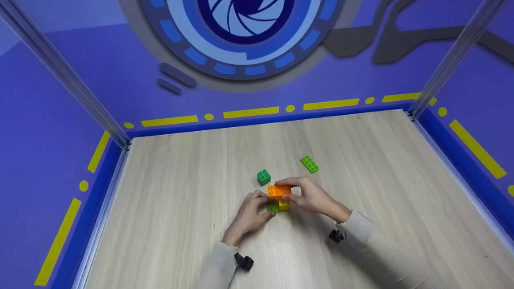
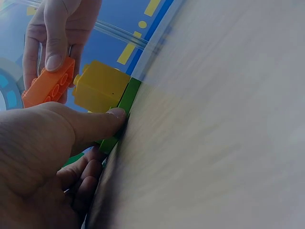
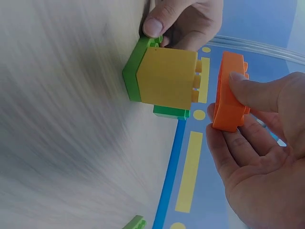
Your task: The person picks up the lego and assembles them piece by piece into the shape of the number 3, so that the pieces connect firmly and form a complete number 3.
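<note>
Between the thumb and fingers of my right hand is an orange toy brick, pinched above a yellow brick. A gap shows between the orange brick and the yellow brick's studs in the right wrist view. The yellow brick is seated on one end of a flat light green brick that lies on the table. My left hand grips the flat green brick by its free end, thumb on the near side and fingers on the far side.
Just beyond my hands stands a dark green brick on the wooden table. Farther back to the right lies another flat light green brick. Blue patterned panels wall in the back and sides of the table.
</note>
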A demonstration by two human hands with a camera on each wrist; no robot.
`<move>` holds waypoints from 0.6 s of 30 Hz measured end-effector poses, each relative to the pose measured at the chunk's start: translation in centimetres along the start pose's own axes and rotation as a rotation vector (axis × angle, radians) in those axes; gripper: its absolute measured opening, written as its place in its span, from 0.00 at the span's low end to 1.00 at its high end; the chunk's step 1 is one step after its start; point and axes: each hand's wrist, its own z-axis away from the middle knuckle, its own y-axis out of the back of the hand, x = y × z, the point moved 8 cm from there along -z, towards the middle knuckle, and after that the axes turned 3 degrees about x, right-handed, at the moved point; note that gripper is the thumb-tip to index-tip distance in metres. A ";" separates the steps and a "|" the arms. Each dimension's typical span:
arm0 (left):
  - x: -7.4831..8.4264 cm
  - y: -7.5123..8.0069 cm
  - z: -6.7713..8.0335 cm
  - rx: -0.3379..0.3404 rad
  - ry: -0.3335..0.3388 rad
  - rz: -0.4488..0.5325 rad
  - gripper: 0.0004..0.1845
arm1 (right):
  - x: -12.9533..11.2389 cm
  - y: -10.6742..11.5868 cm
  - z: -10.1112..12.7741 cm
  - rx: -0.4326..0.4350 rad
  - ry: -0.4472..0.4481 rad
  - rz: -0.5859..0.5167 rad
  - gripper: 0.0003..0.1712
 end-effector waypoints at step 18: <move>-0.1 -0.1 0.1 0.005 0.023 0.009 0.17 | 0.5 -1.4 0.8 -0.033 -0.019 -0.006 0.24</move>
